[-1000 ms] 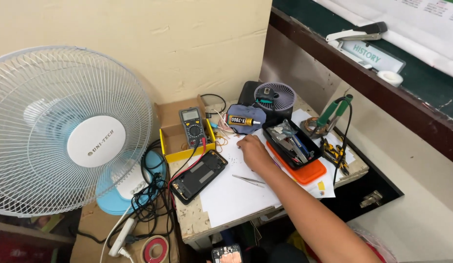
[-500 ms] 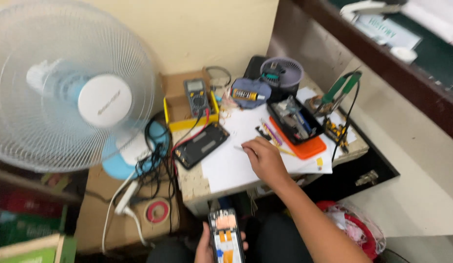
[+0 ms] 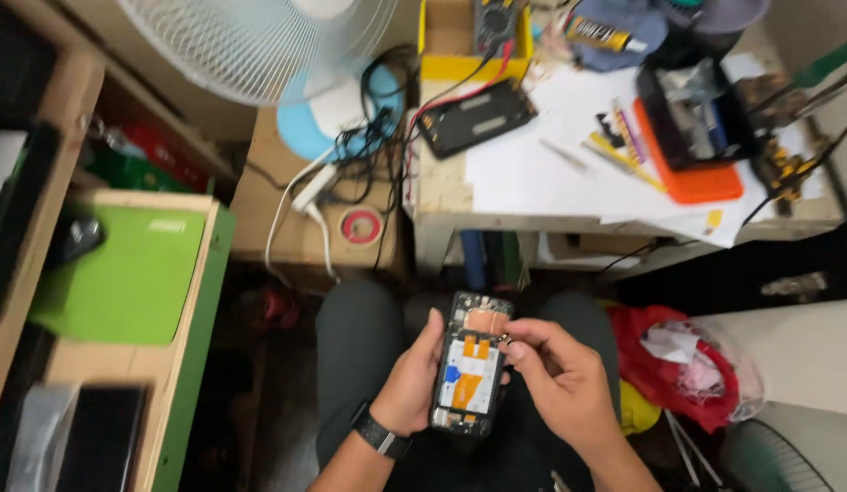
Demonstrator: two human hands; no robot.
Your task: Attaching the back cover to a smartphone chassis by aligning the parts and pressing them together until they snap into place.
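An opened smartphone [image 3: 472,364] with its back removed, showing orange and blue inner parts, rests in my left hand [image 3: 411,381] over my lap. A dark watch sits on that wrist. My right hand [image 3: 558,375] is beside the phone's right edge, its thumb and forefinger pinched on something tiny at the phone's upper right; what it is cannot be made out.
A small worktable [image 3: 496,210] ahead carries white paper, a second opened phone [image 3: 474,116], tweezers, an orange tray [image 3: 692,173], a black parts box, a yellow box with a multimeter. A white fan [image 3: 269,41], power strip and red tape roll [image 3: 361,225] stand left. A green shelf lies far left, a red bag right.
My right hand has come back from the table to the phone in my lap. My view has tipped down from the tabletop toward my knees.
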